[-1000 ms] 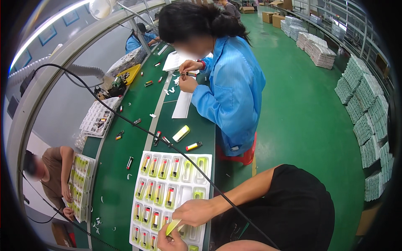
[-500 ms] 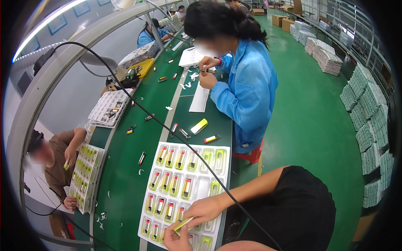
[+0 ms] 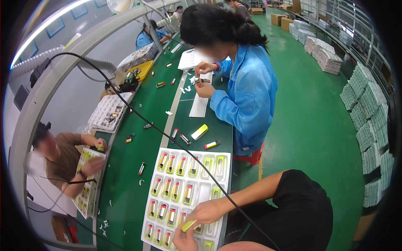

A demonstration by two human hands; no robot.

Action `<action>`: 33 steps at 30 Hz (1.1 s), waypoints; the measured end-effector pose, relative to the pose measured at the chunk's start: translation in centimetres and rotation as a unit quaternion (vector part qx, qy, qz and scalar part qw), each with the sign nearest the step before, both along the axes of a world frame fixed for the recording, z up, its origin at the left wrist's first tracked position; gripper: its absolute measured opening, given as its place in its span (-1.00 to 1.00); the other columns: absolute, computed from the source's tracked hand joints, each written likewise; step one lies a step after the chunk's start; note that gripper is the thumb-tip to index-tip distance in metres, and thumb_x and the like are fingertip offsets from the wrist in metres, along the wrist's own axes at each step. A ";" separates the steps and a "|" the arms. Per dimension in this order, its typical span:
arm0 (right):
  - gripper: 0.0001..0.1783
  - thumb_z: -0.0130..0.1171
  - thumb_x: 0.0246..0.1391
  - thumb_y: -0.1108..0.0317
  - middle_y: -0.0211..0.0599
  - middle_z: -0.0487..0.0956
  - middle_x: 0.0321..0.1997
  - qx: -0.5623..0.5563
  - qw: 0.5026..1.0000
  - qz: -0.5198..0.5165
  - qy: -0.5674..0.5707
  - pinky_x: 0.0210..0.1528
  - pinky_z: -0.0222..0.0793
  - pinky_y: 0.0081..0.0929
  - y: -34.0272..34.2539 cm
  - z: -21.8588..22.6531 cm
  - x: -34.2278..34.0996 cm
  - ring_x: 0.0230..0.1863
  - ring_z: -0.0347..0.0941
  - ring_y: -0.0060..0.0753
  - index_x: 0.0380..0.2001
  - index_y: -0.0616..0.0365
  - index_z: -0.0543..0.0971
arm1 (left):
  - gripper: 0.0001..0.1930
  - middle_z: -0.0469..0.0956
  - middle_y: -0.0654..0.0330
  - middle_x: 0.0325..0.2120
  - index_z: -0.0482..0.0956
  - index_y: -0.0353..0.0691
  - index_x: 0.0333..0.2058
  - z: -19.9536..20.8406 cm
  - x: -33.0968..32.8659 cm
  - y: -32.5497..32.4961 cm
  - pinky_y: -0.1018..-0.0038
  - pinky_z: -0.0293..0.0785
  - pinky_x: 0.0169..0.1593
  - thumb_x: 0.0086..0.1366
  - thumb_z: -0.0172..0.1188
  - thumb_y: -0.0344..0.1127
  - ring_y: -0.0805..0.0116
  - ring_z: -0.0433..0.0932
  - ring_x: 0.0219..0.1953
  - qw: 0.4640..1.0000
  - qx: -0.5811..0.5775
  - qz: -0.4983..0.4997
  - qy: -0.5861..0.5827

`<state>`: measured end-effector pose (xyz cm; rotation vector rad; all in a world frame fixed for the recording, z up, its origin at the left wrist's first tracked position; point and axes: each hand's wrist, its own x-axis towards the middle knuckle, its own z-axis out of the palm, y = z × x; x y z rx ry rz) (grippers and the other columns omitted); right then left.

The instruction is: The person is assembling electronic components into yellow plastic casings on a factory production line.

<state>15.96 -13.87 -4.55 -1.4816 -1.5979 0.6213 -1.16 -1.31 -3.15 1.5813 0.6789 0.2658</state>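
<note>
A small yellow-green casing (image 3: 189,226) is pinched between my two hands over the white tray. My right hand (image 3: 208,212) comes in from the right with its fingers closed on the casing's upper end. From the lower edge, my left hand (image 3: 185,240) grips its other end. Beneath them lies a white moulded tray (image 3: 153,200) with rows of pockets. Many pockets hold yellow-green casings with red, white and black cylindrical parts (image 3: 181,165) inside. Toward the right side are casings without a cylinder (image 3: 220,166). My hands hide some of the lower pockets.
Loose cylindrical parts (image 3: 212,144) and a yellow-green casing (image 3: 199,132) lie beyond the tray on the green bench (image 3: 121,175). A person in blue (image 3: 251,88) works at the far right side, another in brown (image 3: 63,159) at left. A black cable (image 3: 146,115) crosses the view.
My hands stay together on the casing and have shifted slightly right and down, as the tray has in view. The person at left has moved a hand across their tray.
</note>
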 end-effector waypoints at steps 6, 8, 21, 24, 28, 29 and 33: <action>-0.79 0.13 0.00 0.36 -0.10 0.55 -0.29 0.168 0.973 -0.122 -0.105 -0.28 0.48 -0.21 3.2 2.1 2.3 -0.26 0.55 -0.04 -0.26 0.19 0.49 | -0.71 0.61 -0.04 -0.13 0.53 -0.46 -0.06 3.3 2.6 0.9 0.35 0.48 0.00 0.22 0.17 -0.54 0.18 0.60 -0.13 0.905 0.418 0.044 -0.063; -0.56 0.24 -0.11 0.40 -0.12 0.55 -0.18 0.210 0.963 -0.133 -0.106 -0.18 0.49 -0.32 2.9 4.4 5.1 -0.17 0.55 -0.16 -0.07 0.20 0.52 | -0.68 0.57 -0.09 -0.04 0.50 -0.43 -0.05 3.7 5.0 0.3 0.25 0.36 0.20 0.19 0.12 -0.68 0.13 0.56 0.01 0.929 0.322 0.119 -0.140; -0.50 0.30 -0.18 0.67 -0.09 0.62 -0.16 0.282 0.954 -0.007 0.102 -0.19 0.52 -0.51 5.2 8.0 4.1 -0.17 0.55 -0.26 -0.06 0.37 0.51 | -0.61 0.51 -0.31 -0.09 0.29 -0.42 -0.08 5.6 5.1 -1.3 0.24 0.58 0.03 0.14 0.22 -0.72 -0.07 0.59 -0.04 0.836 0.241 0.289 -0.400; -0.51 0.32 -0.22 0.63 -0.08 0.62 -0.17 0.291 0.951 -0.004 0.105 -0.20 0.52 -0.49 5.6 8.1 3.5 -0.21 0.55 -0.23 -0.09 0.37 0.53 | -0.59 0.51 -0.33 -0.09 0.29 -0.41 -0.07 5.0 4.8 -0.9 0.29 0.57 0.02 0.14 0.22 -0.72 0.00 0.60 -0.06 0.840 0.194 0.301 -0.408; -0.58 0.36 -0.21 0.56 -0.16 0.59 -0.22 0.292 0.956 -0.023 -0.019 -0.28 0.51 -0.48 6.1 8.5 3.6 -0.29 0.54 -0.25 -0.18 0.30 0.54 | -0.65 0.57 -0.20 -0.13 0.38 -0.43 -0.11 3.7 3.7 -0.3 0.42 0.56 -0.02 0.13 0.24 -0.71 0.18 0.63 -0.11 0.879 0.180 0.284 -0.338; -0.60 0.37 -0.21 0.55 -0.18 0.58 -0.24 0.260 0.964 -0.036 -0.042 -0.30 0.50 -0.48 5.8 8.2 3.7 -0.30 0.54 -0.26 -0.20 0.28 0.55 | -0.65 0.59 -0.16 -0.15 0.40 -0.43 -0.12 3.5 3.1 -0.1 0.44 0.56 -0.04 0.12 0.25 -0.70 0.22 0.63 -0.13 0.899 0.173 0.273 -0.296; -0.61 0.39 -0.19 0.57 -0.24 0.55 -0.29 0.098 0.989 -0.106 -0.034 -0.38 0.42 -0.55 3.1 6.7 4.7 -0.39 0.48 -0.41 -0.18 0.25 0.60 | -0.69 0.64 0.07 -0.30 0.51 -0.37 -0.20 2.6 3.2 -0.7 0.56 0.56 -0.27 0.07 0.37 -0.59 0.46 0.63 -0.32 0.959 0.190 0.170 -0.120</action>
